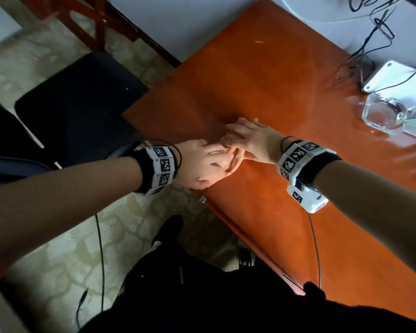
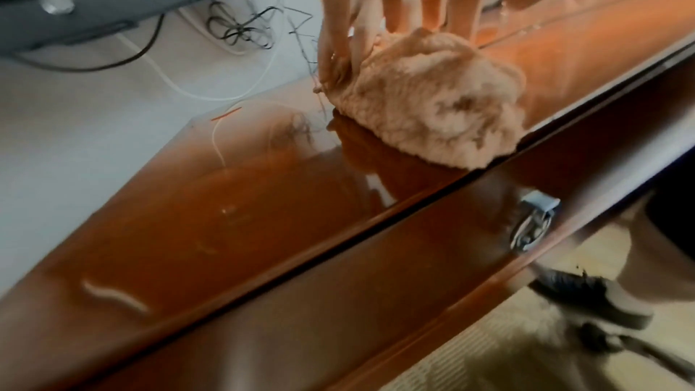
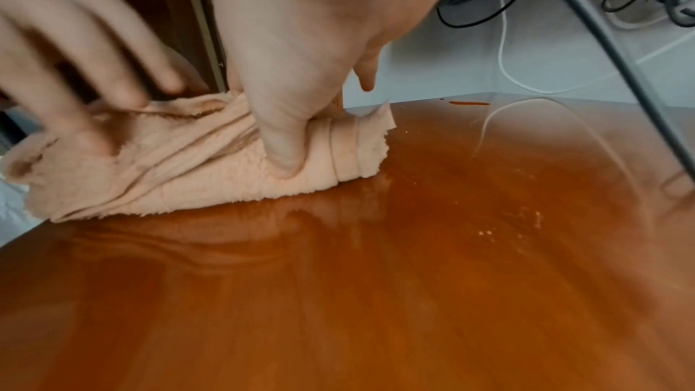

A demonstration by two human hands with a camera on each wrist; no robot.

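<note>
A peach terry cloth (image 3: pixel 195 165) lies bunched on the glossy orange-brown table (image 1: pixel 262 80), near its left front edge. My right hand (image 3: pixel 297 118) grips the cloth, with the thumb dug into the folds and the fingers behind it. My left hand (image 3: pixel 97 106) rests on the cloth's other end with spread, fairly straight fingers, and it is blurred. In the head view the two hands meet over the cloth (image 1: pixel 234 161), left hand (image 1: pixel 214 159) nearer the edge, right hand (image 1: pixel 235 137) further in. The left wrist view shows the fingers (image 2: pixel 391 5) reaching down onto the cloth (image 2: pixel 436 106).
A clear glass ashtray (image 1: pixel 382 116) and a white box (image 1: pixel 399 80) with cables stand at the table's far right. A black chair (image 1: pixel 77 104) sits left of the table. Below the edge is a drawer front with a metal key (image 2: pixel 532 225). A wet sheen covers the tabletop.
</note>
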